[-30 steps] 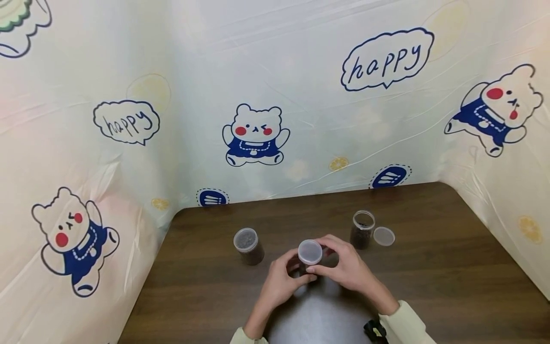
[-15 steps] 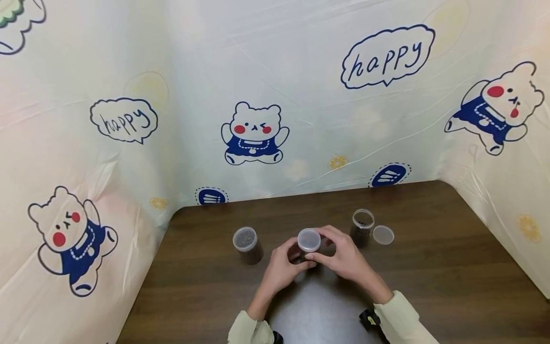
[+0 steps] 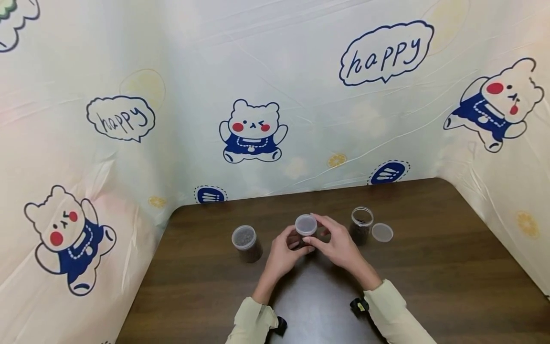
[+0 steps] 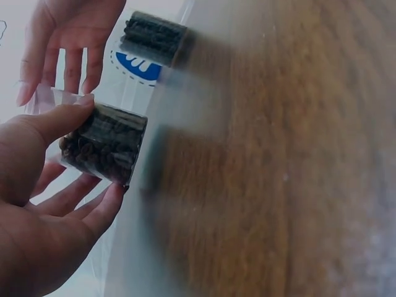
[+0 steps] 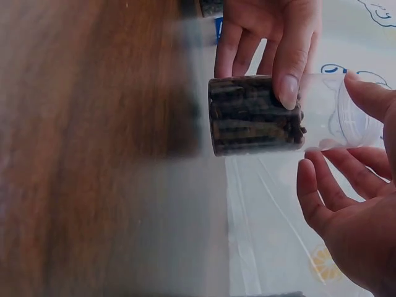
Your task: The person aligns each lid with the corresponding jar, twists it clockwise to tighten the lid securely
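Observation:
Both hands are on a clear plastic jar at mid-table, partly filled with dark brown pieces and capped by a translucent lid. My left hand grips the jar's body between thumb and fingers. Up at the lidded end, my right hand holds the jar with its thumb and fingers on opposite sides. In the right wrist view the dark contents fill the lower part, with clear space above them. The jar stays upright; whether its base touches the table is hard to tell.
A similar lidded jar stands to the left. On the right is an open jar with dark contents, and a loose lid lies flat beside it. The brown wooden table backs onto a printed curtain.
Both hands have carried the jar away from me, toward the back of the table, and slightly left. The other jars and the loose lid stay in place.

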A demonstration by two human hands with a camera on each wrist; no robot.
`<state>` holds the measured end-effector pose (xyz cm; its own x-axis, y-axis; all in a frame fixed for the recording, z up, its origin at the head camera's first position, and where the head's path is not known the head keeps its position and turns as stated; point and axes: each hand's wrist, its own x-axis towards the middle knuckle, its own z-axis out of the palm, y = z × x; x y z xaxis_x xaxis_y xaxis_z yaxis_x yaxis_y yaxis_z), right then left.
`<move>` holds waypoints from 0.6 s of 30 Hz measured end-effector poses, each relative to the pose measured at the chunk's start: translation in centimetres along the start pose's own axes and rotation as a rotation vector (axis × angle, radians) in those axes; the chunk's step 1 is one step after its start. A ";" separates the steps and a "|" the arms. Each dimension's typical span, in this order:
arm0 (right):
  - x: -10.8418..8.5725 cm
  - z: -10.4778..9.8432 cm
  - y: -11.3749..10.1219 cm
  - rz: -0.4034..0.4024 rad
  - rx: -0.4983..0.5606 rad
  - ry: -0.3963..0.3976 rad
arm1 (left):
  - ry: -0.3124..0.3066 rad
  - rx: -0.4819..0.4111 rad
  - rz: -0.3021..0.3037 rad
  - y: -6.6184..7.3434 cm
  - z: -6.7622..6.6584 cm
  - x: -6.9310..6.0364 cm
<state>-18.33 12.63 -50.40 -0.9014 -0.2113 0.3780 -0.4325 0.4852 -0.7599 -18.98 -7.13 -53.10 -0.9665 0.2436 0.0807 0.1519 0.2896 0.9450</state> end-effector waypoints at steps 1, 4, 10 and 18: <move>0.1 0.1 0.1 0.003 0.000 0.002 | 0.003 -0.001 -0.001 -0.1 0.0 0.1; 0.3 0.3 0.2 0.017 -0.003 -0.003 | 0.012 -0.005 -0.007 -0.3 0.0 0.3; 0.6 0.5 0.1 0.042 0.014 -0.014 | 0.023 -0.011 -0.012 -0.5 -0.1 0.4; 0.7 0.4 0.3 0.077 0.014 -0.037 | 0.033 -0.051 -0.018 -0.8 0.0 0.6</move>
<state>-19.07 12.31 -50.55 -0.9320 -0.2052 0.2987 -0.3620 0.4892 -0.7935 -19.64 -7.25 -53.80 -0.9754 0.2079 0.0727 0.1240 0.2457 0.9614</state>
